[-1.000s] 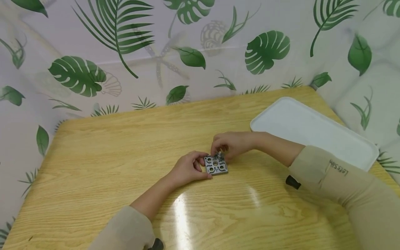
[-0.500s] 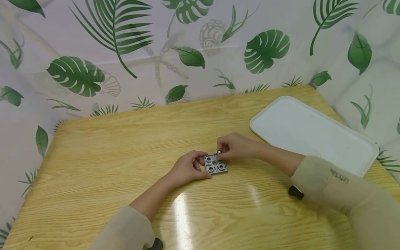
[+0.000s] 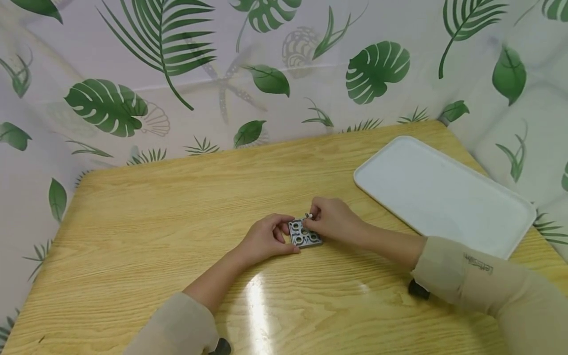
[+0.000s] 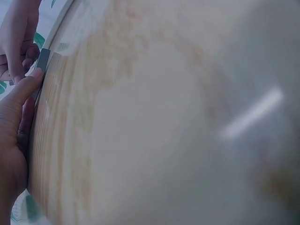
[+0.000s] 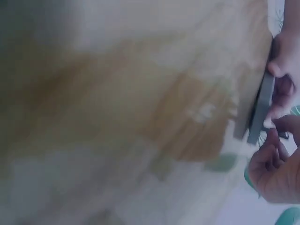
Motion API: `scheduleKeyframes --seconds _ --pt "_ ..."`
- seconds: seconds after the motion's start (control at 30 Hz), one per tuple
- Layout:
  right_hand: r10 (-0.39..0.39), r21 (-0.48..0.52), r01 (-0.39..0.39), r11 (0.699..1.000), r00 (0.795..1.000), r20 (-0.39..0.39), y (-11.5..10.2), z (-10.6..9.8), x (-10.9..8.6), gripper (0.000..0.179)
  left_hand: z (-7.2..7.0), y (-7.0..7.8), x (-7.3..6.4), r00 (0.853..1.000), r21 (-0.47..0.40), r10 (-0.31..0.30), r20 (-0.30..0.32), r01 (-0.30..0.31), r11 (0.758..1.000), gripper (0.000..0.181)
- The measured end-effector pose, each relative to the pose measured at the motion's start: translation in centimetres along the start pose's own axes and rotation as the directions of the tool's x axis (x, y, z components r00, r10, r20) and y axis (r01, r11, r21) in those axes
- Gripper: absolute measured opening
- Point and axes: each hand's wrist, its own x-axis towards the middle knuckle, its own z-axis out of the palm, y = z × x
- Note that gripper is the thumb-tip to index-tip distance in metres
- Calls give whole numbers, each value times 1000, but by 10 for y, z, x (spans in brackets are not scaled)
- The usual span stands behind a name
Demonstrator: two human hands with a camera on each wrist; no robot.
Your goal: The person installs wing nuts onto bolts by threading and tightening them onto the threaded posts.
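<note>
A square grey metal plate (image 3: pixel 306 242) with round holes and dark grooves lies on the wooden table. My left hand (image 3: pixel 264 237) grips its left side, thumb at the near edge and fingers at the far corner. Over the plate's far right corner, my right hand (image 3: pixel 336 221) pinches a small silver bolt-like piece (image 3: pixel 309 215) between thumb and fingers. Its tip shows above the fingertips; the lower part is hidden by the hand. Seen edge-on in the right wrist view, the plate (image 5: pixel 264 101) has the right fingertips right at its end.
A white rectangular tray (image 3: pixel 439 187) lies at the back right of the table (image 3: pixel 177 212), beyond the right forearm. Behind the table hangs a leaf-patterned cloth (image 3: pixel 310 64). Both beige sleeves (image 3: pixel 466 276) have a dark device at the wrist end.
My right hand has turned and come nearer round the plate's far right corner, its thumb now covering more of the plate. The left hand and the plate have hardly moved.
</note>
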Motion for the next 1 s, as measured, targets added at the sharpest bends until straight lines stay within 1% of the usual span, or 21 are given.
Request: scheduleKeyframes --seconds 0.07,0.1,0.17,0.23,0.3,0.33,0.4,0.47,0.6,0.67,0.7,0.77,0.83,0.9,1.0 --pt "-16 33 13 999 997 77 6 -6 2 27 0 0 0 1000 -1 0 3 0 1000 65" --pt "-37 63 29 998 991 128 11 -9 4 32 -1 0 0 1000 -3 -2 5 2 1000 65" --pt "-98 155 62 986 967 234 21 -17 9 44 -1 0 1 1000 -4 -9 7 9 1000 65" --pt "-169 276 76 958 929 330 32 -23 16 51 -1 0 1 1000 -8 -17 6 17 1000 66" --pt "-233 390 66 919 888 398 41 -28 25 54 -1 -1 1 1000 -9 -25 5 25 1000 66" --pt "-249 434 45 900 870 425 44 -29 29 55 -1 -1 1 1000 -9 -27 4 27 1000 67" --pt "-284 483 24 875 834 473 49 -32 38 57 -1 -1 1 1000 -12 -28 2 28 1000 67" --pt "-304 484 18 875 799 520 51 -34 46 56 0 -1 1 1000 -11 -26 1 27 1000 67" --pt "-307 432 13 902 723 619 47 -39 60 49 0 0 1 1000 -17 -24 9 24 1000 66" --pt "-304 412 8 911 690 657 45 -40 66 44 -1 2 1 1000 -24 -25 17 25 999 66" --pt "-300 404 5 915 679 671 43 -40 68 41 -1 2 0 1000 -27 -24 20 25 999 66" --pt "-289 392 -6 920 665 689 41 -40 71 36 -2 3 0 999 -33 -22 23 23 999 66" --pt "-281 391 -17 920 665 692 39 -39 72 31 -3 4 0 999 -39 -21 25 22 999 65" --pt "-282 398 -17 917 678 679 37 -37 72 27 -4 4 0 1000 -40 -20 24 21 999 65" --pt "-299 414 14 910 713 635 36 -35 68 22 -4 3 0 1000 -34 -22 18 23 999 65"
